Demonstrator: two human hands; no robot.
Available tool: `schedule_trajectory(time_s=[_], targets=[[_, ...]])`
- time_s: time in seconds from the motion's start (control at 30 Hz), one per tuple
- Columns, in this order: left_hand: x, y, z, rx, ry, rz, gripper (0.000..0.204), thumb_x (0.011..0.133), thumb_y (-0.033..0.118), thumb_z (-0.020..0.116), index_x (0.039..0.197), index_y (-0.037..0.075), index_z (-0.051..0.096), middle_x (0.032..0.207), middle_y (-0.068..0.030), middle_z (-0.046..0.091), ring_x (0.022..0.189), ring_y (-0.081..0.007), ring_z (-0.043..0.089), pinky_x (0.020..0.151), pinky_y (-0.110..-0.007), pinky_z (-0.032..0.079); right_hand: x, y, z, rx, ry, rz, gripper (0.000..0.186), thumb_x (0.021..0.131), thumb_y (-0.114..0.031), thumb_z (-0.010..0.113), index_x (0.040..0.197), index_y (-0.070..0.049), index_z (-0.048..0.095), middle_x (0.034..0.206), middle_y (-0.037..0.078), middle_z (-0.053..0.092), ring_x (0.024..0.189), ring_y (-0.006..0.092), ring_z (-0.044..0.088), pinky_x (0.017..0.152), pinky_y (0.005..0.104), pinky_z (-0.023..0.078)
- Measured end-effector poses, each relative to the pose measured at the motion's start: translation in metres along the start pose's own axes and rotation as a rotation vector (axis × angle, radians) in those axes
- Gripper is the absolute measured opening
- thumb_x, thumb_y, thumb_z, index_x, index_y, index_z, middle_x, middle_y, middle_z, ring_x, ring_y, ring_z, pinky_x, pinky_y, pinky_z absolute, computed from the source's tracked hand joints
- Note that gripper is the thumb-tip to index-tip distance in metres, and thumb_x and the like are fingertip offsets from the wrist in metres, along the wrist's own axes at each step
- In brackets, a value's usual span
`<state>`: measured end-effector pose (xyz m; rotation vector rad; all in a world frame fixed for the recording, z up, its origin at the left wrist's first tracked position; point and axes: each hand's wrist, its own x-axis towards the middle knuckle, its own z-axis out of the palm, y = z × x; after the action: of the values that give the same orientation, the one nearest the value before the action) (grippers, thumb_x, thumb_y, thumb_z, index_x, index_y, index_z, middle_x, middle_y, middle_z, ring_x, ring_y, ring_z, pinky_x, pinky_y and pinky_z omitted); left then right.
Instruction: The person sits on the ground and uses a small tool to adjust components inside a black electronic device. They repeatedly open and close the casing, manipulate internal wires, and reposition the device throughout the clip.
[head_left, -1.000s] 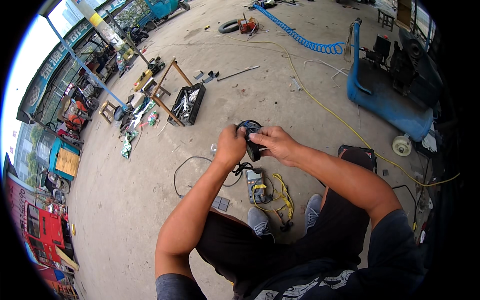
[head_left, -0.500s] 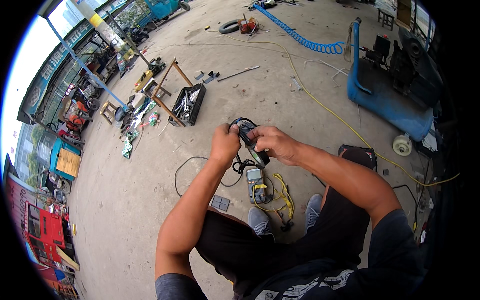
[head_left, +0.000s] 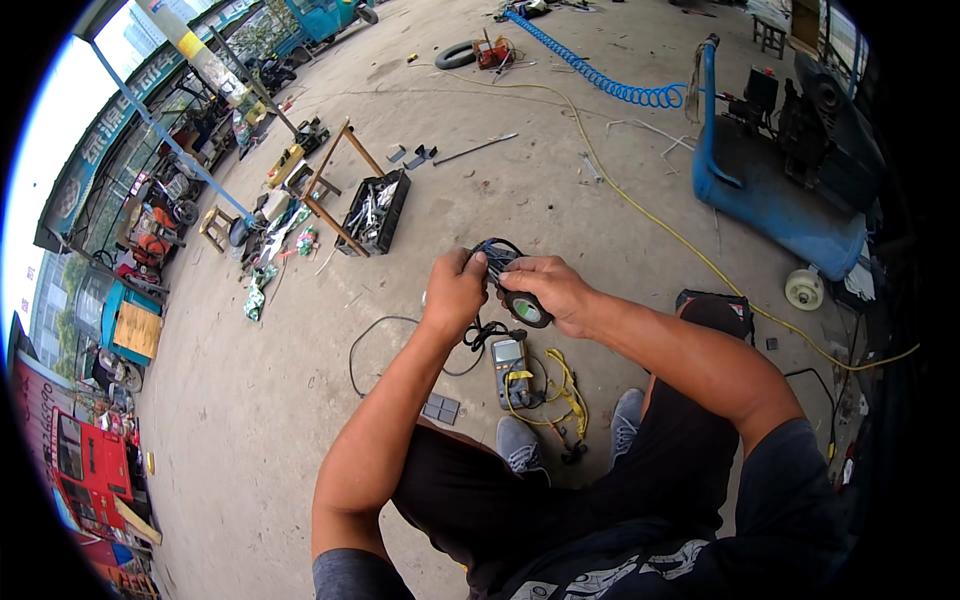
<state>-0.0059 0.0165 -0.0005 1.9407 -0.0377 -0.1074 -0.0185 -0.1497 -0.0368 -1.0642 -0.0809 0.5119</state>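
Observation:
My left hand (head_left: 456, 290) is closed around a bundle of black cable (head_left: 494, 249), pinching it near the thumb. Close against it, my right hand (head_left: 555, 288) grips a roll of black electrical tape (head_left: 528, 310) with a green-white core. The fingers of both hands almost meet at the cable, and the exact contact there is partly hidden. Black cable hangs below the hands and loops over the ground. Beneath them lies a grey multimeter (head_left: 509, 352) with a screen, beside yellow leads (head_left: 577, 398).
A flat grey square piece (head_left: 441, 408) lies near my left shoe. Ahead left stands a black crate of tools (head_left: 398, 205) by a wooden-legged frame. On the right are a blue air compressor tank (head_left: 780, 215) and a yellow hose (head_left: 640, 200) across the concrete. A coiled blue hose (head_left: 600, 75) stretches farther off.
The tape roll has turned so its core faces up more, and my right hand has shifted slightly right. My left hand stays in nearly the same place on the cable.

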Motion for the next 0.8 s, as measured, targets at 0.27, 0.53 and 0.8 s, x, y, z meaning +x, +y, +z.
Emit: schedule_trajectory(time_s=[0.27,0.53,0.8], targets=[[0.001,-0.003,-0.007,-0.046,-0.085,0.067,0.027,0.098,0.018,0.058,0.080,-0.001,0.061,0.063,-0.0010,0.053,0.054,-0.0100,0.047,0.052,-0.026,0.041,0.004,-0.003,-0.008,-0.104,0.096,-0.018,0.014,0.086,-0.012,0.065,0.092,0.000,0.068,0.084,0.007,0.068,0.073,0.0123,0.062,0.063,0.0265,0.050],[0.001,-0.004,-0.013,0.043,-0.052,0.117,0.024,0.097,0.016,0.058,0.085,-0.003,0.065,0.063,0.0012,0.052,0.054,-0.0068,0.045,0.049,-0.024,0.038,-0.004,-0.012,-0.003,-0.104,0.161,0.000,0.010,0.081,-0.010,0.065,0.080,0.000,0.069,0.078,0.006,0.067,0.069,0.0120,0.060,0.061,0.0261,0.047],[-0.004,-0.003,-0.003,0.240,-0.001,0.254,0.023,0.095,0.008,0.055,0.109,-0.006,0.067,0.067,0.0006,0.054,0.057,-0.0072,0.045,0.053,-0.025,0.040,0.002,-0.003,0.000,-0.090,0.183,0.019,0.011,0.081,-0.010,0.066,0.082,0.000,0.069,0.078,0.006,0.067,0.067,0.0113,0.059,0.059,0.0264,0.045]])
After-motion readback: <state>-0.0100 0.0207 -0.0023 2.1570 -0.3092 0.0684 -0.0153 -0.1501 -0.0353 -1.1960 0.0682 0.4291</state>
